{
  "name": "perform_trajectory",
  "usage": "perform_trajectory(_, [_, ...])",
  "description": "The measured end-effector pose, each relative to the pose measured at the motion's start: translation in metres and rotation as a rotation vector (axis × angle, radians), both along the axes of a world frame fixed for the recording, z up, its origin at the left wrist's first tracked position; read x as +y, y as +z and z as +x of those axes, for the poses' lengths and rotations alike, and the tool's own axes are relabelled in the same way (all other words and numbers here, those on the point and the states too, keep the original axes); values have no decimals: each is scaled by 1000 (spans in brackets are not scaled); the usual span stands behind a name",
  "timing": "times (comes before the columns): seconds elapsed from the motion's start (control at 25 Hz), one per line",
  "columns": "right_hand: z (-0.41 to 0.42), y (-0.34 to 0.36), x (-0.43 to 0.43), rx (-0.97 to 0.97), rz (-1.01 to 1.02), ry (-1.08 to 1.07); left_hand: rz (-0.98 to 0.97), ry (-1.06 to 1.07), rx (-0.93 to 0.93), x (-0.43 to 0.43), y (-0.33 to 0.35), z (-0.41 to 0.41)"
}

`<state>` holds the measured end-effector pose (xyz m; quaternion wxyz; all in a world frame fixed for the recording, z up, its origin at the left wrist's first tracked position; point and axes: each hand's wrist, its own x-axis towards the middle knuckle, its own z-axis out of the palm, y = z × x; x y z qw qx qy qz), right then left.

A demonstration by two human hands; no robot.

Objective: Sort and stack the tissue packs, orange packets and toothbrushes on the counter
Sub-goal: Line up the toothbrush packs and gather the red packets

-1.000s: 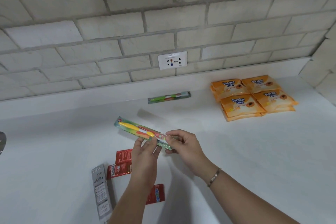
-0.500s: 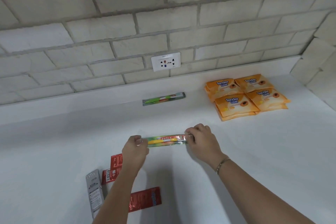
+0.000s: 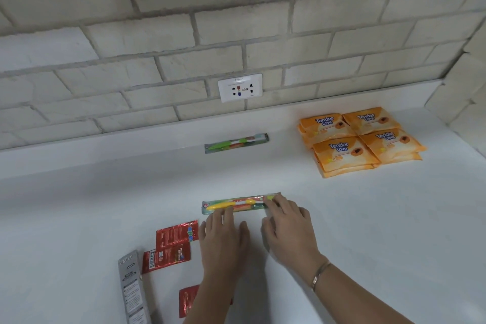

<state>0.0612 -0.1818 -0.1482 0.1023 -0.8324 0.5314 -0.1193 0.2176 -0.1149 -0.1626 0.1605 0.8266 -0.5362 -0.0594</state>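
A wall of pale brick [image 3: 236, 21] with grey mortar lines is running across the whole back of the view. A white socket plate [image 3: 240, 87] is sitting low on it, near the middle, showing small dark, red and blue openings and a faint printed label at its top. Below it a white upstand [image 3: 105, 144] is rising from the white worktop [image 3: 381, 231] and meeting the bricks along a straight ledge. On the right a side wall [image 3: 470, 92] of the same brick is closing off the corner. Soft, even light is falling over the smooth surface, throwing only faint shadows.
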Motion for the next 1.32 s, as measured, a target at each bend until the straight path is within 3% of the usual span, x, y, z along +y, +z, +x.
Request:
perform_trajectory(0.64, [51,36,-146,195,312,78,99,-13,-96,-109,17,65])
perform_trajectory(1.32, [57,34,-168,192,371,128,162,-29,-72,-120,24,75])
